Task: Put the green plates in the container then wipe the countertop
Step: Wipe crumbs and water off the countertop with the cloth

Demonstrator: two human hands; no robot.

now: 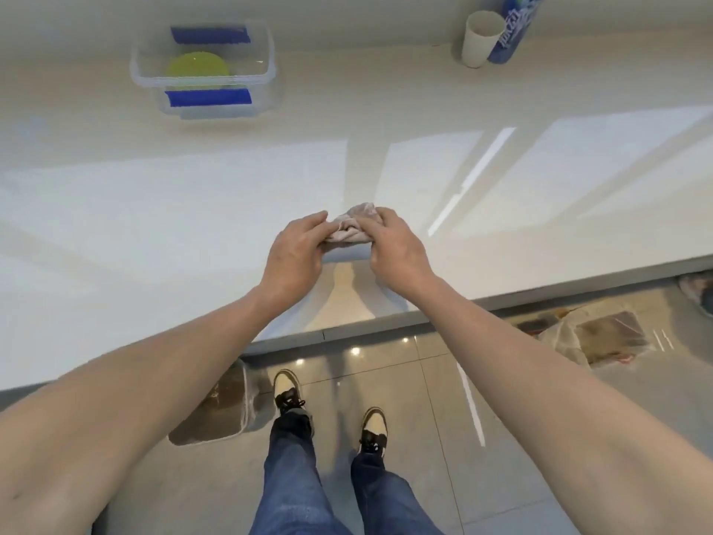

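Hands [295, 251] [393, 249] grip cloth [353, 225]; bottle [515, 27] label blurred, unreadable.

White cup [480, 38] beside blue bottle [515, 28]

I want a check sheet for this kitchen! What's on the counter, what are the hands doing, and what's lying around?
Surface: white glossy countertop, window light reflected on it.
Job's things: green plates inside the clear container with blue clips, at the back left; crumpled cloth near the front edge.
Clutter: white cup and blue can touching each other, back right.
Hands: left hand and right hand both grip the cloth.
Cables: nothing seen.
Surroundings: grey tiled floor, plastic bags on it, the person's shoes and jeans.
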